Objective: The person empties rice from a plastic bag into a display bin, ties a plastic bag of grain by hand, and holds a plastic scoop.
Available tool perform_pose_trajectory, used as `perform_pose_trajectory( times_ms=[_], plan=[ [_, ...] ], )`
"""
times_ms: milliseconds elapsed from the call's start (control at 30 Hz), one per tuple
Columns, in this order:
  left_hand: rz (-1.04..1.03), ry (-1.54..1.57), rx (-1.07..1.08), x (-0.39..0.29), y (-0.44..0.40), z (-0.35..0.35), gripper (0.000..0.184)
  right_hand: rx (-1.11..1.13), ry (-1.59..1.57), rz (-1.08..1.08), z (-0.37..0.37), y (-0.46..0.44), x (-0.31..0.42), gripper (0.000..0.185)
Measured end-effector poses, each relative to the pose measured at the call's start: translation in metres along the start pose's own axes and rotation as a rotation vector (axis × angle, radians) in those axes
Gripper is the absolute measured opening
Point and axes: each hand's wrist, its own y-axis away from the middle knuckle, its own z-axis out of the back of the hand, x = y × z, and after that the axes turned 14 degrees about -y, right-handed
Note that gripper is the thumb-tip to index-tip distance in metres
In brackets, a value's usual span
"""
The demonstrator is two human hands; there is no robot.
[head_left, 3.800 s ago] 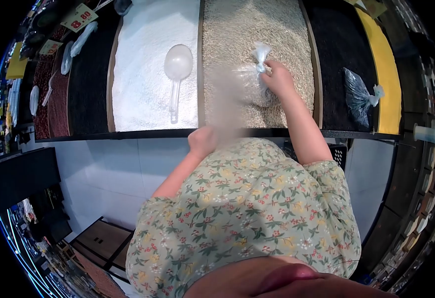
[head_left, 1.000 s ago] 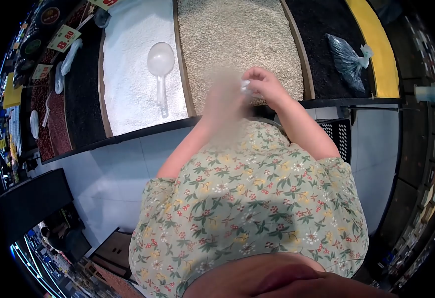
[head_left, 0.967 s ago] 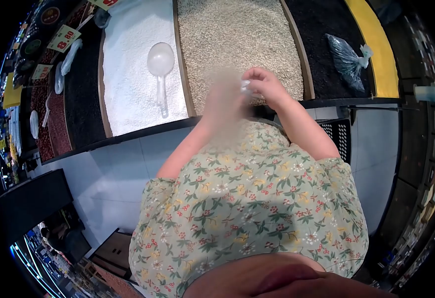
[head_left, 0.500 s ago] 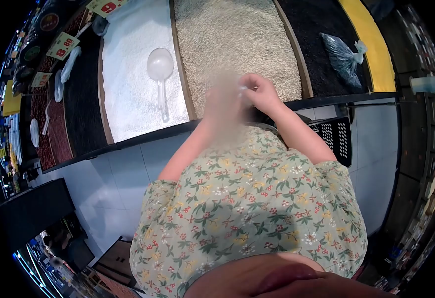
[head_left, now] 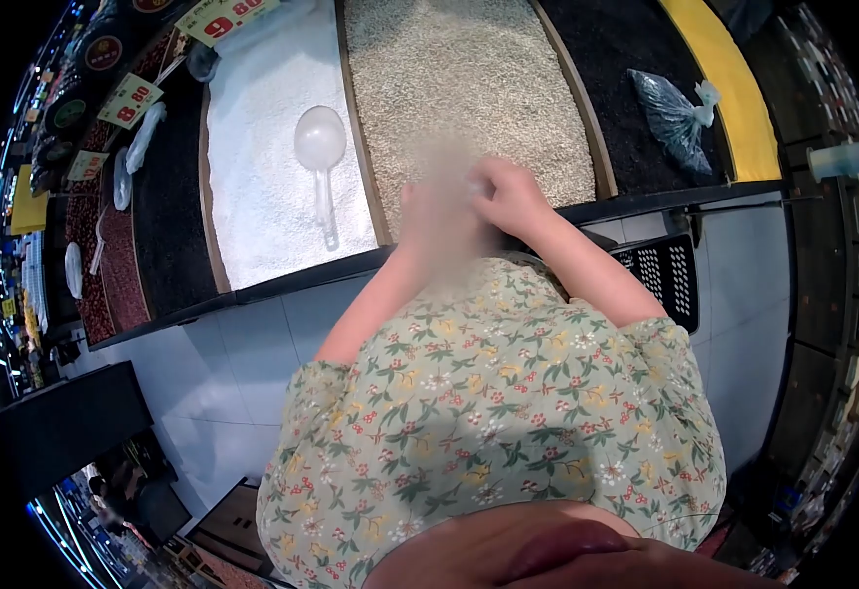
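My left hand (head_left: 412, 218) and my right hand (head_left: 514, 197) are close together in front of my chest, above the near edge of a bin of pale grain (head_left: 468, 69). A smeared, blurred patch covers most of my left hand, so its fingers are hidden. The right hand's fingers are curled into a pinch. A small whitish bit shows at their tips, too blurred to name. To the left, a clear plastic scoop (head_left: 320, 139) lies on white grain (head_left: 267, 187), its handle pointing towards me.
Wooden dividers (head_left: 578, 98) separate the bins. A knotted plastic bag of dark contents (head_left: 673, 116) rests on black grain (head_left: 635, 49) at right. Price signs (head_left: 131, 100) stand at left. Below the counter's dark front edge (head_left: 297, 265), a black perforated crate (head_left: 663, 275) shows.
My right hand's fingers have curled in more tightly, and the hand sits slightly lower in view. The bins and scoop have shifted slightly with the camera.
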Motion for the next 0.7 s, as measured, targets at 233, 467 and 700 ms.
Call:
perform_pose_trajectory(
  times_ms=[233, 467, 700],
  plan=[
    [-0.039, 0.040, 0.036, 0.008, -0.001, -0.008, 0.012, 0.019, -0.026, 0.017, 0.001, 0.003, -0.012, 0.026],
    [0.012, 0.191, 0.149, 0.007, 0.001, -0.005, 0.012, 0.030, -0.405, -0.231, -0.002, 0.002, -0.042, 0.025],
    [0.051, 0.180, 0.049, 0.021, 0.014, -0.020, 0.015, 0.019, 0.005, -0.102, -0.004, 0.002, -0.007, 0.025]
  ],
)
